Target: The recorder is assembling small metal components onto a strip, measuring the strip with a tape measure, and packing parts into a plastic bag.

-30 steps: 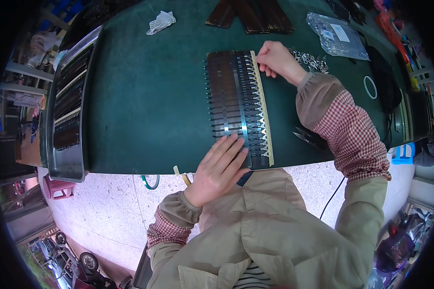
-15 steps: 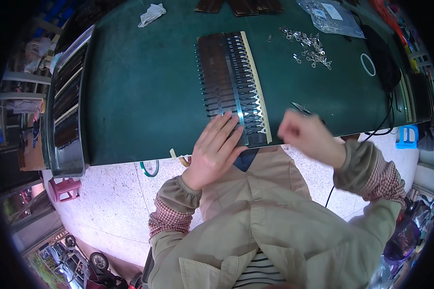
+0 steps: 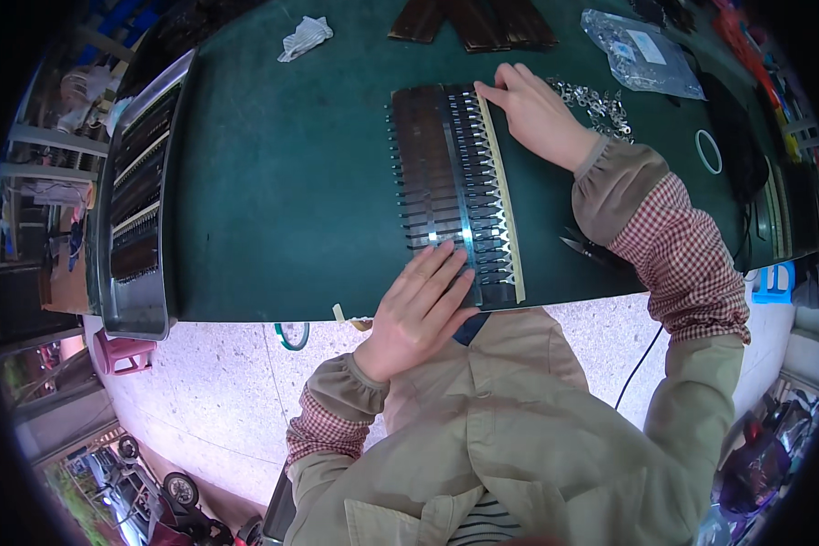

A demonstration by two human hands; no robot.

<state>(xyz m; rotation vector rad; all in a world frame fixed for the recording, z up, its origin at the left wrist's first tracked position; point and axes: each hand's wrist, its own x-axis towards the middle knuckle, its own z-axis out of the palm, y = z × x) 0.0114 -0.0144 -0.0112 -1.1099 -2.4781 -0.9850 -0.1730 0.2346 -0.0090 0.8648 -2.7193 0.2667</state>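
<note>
A dark comb-like rack of metal strips lies on the green table, with a pale strip along its right side. My left hand rests flat on the rack's near end, fingers spread. My right hand presses its fingertips on the far end of the pale strip. A heap of small shiny metal parts lies just right of my right hand.
A long metal tray of dark pieces stands at the table's left edge. More dark racks, a crumpled white cloth and a clear plastic bag lie at the back. A white ring and small black snips lie on the right.
My right hand went from the rack's far end back to the near table edge, then returned to the far end of the pale strip. My left hand stayed on the near end.
</note>
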